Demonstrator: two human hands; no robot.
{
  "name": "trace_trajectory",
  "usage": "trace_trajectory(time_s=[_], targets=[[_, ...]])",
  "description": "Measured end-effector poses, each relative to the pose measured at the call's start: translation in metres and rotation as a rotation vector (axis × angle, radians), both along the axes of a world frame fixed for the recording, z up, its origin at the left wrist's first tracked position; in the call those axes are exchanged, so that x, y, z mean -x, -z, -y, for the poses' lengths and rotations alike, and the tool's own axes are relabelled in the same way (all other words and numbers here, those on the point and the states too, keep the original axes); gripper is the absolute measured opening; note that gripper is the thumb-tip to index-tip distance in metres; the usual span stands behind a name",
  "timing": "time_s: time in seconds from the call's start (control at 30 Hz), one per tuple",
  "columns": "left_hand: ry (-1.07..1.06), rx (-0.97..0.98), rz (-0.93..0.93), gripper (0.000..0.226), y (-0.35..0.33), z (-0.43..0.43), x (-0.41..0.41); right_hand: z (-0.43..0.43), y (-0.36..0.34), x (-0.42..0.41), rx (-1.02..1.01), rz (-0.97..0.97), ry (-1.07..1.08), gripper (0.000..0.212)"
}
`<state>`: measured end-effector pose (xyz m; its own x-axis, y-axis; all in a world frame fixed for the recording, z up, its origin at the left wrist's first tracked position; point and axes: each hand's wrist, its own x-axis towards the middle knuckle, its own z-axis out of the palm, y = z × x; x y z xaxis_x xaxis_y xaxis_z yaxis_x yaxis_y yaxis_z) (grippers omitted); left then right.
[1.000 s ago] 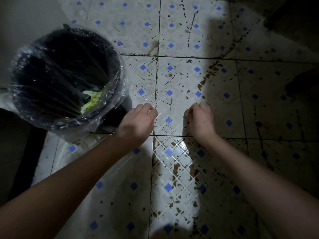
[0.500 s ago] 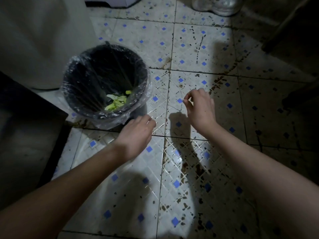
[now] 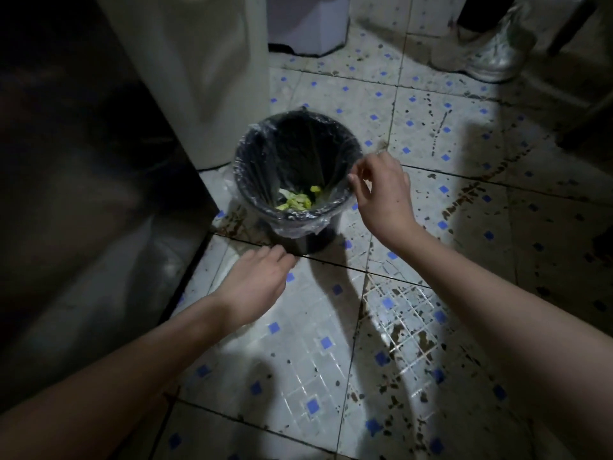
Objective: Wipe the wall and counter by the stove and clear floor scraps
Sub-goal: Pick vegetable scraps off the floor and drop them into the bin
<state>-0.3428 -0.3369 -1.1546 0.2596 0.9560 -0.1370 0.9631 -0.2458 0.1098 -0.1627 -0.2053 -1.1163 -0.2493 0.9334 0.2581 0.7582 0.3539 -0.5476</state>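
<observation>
Floor tiles [image 3: 298,330] white, blue-dotted, brown-stained; lined bin [image 3: 298,215] beside dark cabinet [image 3: 83,161].

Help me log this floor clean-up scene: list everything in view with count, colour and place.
waste bin: one, black, on the floor, centre
bin liner: one, clear plastic, folded over the bin's rim
vegetable scraps: small pile, green-yellow, at the bin's bottom
floor tiles: many, whitish with blue diamonds, brown stains
shoe: one, silvery white, top right
pale panel: one, off-white, upper left
dark cabinet front: one, blackish, left edge
white unit: one, top centre
left hand: low by the bin's base, fingers bent
right hand: at the bin's right rim, fingers curled; hold unclear
</observation>
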Motion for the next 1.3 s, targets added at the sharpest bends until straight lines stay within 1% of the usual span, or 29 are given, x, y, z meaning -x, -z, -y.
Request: trace_trajectory(time_s=[0.1,0.3,0.53,0.7,0.87,0.97,1.03,1.3], targets=[[-0.035,-0.015,0.016,0.011,-0.007,0.009,0.013,0.002,-0.006,0.014,-0.019,-0.026,-0.029,0.007],[-0.099,-0.078,0.017,0.014,-0.024,0.013,0.026,0.005,-0.014,0.026,-0.020,0.009,-0.060,0.015],[-0.162,-0.128,0.030,0.021,-0.052,-0.001,0.032,0.003,-0.023,0.010,-0.030,-0.019,-0.026,0.006],[-0.164,-0.195,0.011,0.018,-0.076,-0.029,0.034,0.000,-0.029,-0.007,-0.034,0.045,-0.048,0.006],[-0.157,-0.219,0.026,0.019,-0.107,-0.056,0.019,-0.010,-0.052,-0.016,0.068,0.086,-0.051,0.018],[-0.162,-0.252,0.013,0.022,-0.137,-0.065,0.011,-0.006,-0.079,-0.020,0.144,0.126,-0.054,0.035],[-0.180,-0.237,0.020,0.025,-0.168,-0.069,0.005,0.000,-0.108,-0.024,0.190,0.166,-0.060,0.044],[-0.248,-0.073,-0.035,0.029,-0.323,-0.075,0.006,0.007,-0.259,-0.036,0.274,0.279,-0.109,0.037]])
